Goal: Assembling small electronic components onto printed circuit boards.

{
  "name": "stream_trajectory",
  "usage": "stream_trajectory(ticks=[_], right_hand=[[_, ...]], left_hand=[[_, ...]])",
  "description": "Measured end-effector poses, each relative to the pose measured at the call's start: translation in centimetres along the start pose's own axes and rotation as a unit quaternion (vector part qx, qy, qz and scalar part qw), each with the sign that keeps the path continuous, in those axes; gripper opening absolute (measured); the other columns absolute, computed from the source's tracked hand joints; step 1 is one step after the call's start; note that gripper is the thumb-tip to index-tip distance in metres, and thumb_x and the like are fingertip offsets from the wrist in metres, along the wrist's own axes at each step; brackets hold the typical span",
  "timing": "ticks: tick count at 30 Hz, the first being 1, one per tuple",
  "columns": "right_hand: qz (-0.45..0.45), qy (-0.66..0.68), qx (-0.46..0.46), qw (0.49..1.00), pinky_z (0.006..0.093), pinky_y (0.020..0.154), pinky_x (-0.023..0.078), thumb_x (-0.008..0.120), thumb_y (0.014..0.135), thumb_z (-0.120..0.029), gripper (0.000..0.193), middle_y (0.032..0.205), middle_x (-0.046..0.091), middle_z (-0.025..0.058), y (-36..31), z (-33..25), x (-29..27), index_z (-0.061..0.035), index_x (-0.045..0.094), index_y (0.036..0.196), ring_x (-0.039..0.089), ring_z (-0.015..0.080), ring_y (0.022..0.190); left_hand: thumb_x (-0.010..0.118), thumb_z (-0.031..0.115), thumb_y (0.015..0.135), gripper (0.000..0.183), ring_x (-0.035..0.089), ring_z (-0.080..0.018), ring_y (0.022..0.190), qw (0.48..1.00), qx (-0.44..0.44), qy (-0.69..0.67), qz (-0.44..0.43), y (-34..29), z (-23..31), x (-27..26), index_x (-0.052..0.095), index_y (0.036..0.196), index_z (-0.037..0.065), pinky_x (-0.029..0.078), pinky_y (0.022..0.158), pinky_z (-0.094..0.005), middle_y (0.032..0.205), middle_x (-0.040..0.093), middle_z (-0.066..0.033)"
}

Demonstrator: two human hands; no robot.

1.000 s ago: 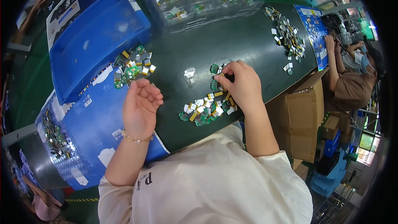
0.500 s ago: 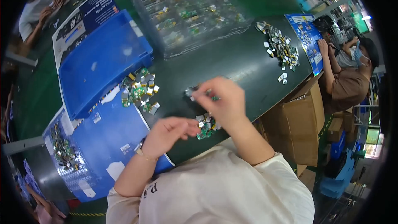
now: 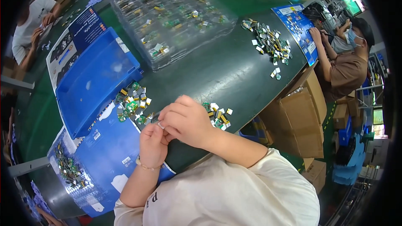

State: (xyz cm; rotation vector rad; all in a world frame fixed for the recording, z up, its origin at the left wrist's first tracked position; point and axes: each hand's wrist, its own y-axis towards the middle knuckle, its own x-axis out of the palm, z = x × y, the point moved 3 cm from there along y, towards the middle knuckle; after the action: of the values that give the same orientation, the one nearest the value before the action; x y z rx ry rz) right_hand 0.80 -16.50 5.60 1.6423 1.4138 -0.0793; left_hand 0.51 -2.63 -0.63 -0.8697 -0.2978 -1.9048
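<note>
My left hand (image 3: 153, 144) and my right hand (image 3: 186, 119) meet over the near edge of the dark green table (image 3: 222, 75). Together they pinch a small pale part (image 3: 161, 124) between their fingertips. A pile of small green, white and yellow parts (image 3: 218, 115) lies just right of my right hand. A second pile of such parts (image 3: 133, 102) lies to the left, beside a blue plastic bin (image 3: 94, 81). A blue printed sheet (image 3: 106, 159) lies under my left wrist.
Clear plastic trays (image 3: 167, 12) filled with small parts cover the far table. Another heap of parts (image 3: 270, 42) lies at the right beside a blue sheet (image 3: 298, 29), where a seated person (image 3: 345, 65) works. Cardboard boxes (image 3: 299, 117) stand below the table edge. Another person (image 3: 31, 25) sits far left.
My right hand has left the parts pile and come left to meet my left hand, and both now pinch a small part. The view has shifted a little.
</note>
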Motion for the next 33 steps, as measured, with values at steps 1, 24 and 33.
stream_trajectory(ticks=[1, 24, 33], right_hand=[[-0.014, 0.013, -0.007, 1.0, 0.0283, 0.064, 0.046, 0.071, 0.062, -0.01, 0.016, 0.085, 0.065, -0.0046, -0.1, -0.1, 0.0, -0.014, 0.059, 0.071, 0.055, 0.0173, 0.074], [-0.014, -0.063, -0.09, 0.994, 0.0297, 0.074, 0.044, 0.078, 0.059, -0.015, 0.028, 0.101, 0.064, -0.0012, -0.6, 0.0, -0.7, -0.0161, 0.068, 0.085, 0.053, 0.0198, 0.084], [-0.065, 0.019, -0.086, 0.994, 0.0325, 0.068, 0.045, 0.076, 0.063, -0.018, 0.02, 0.092, 0.064, -0.0021, 1.4, 1.0, -0.3, -0.0169, 0.068, 0.081, 0.055, 0.0197, 0.076]], left_hand=[[0.052, 0.027, 0.095, 0.031, 0.063, -0.0194, 0.092, 0.999, -0.019, -0.016, -0.027, 0.0, 0.1, -0.2, 0.055, 0.11, 0.0, 0.052, 0.082, -0.0332, 0.101, 0.063, -0.0097], [0.059, 0.01, 0.09, 0.024, 0.061, -0.0104, 0.087, 0.997, -0.069, 0.025, -0.017, 0.6, 1.3, -0.4, 0.063, 0.111, -0.002, 0.05, 0.079, -0.024, 0.1, 0.066, -0.0065], [0.055, 0.012, 0.093, 0.028, 0.062, -0.0146, 0.093, 0.997, -0.06, -0.035, -0.02, 0.6, 1.4, -1.0, 0.059, 0.116, -0.002, 0.051, 0.082, -0.0267, 0.104, 0.065, -0.0089]])
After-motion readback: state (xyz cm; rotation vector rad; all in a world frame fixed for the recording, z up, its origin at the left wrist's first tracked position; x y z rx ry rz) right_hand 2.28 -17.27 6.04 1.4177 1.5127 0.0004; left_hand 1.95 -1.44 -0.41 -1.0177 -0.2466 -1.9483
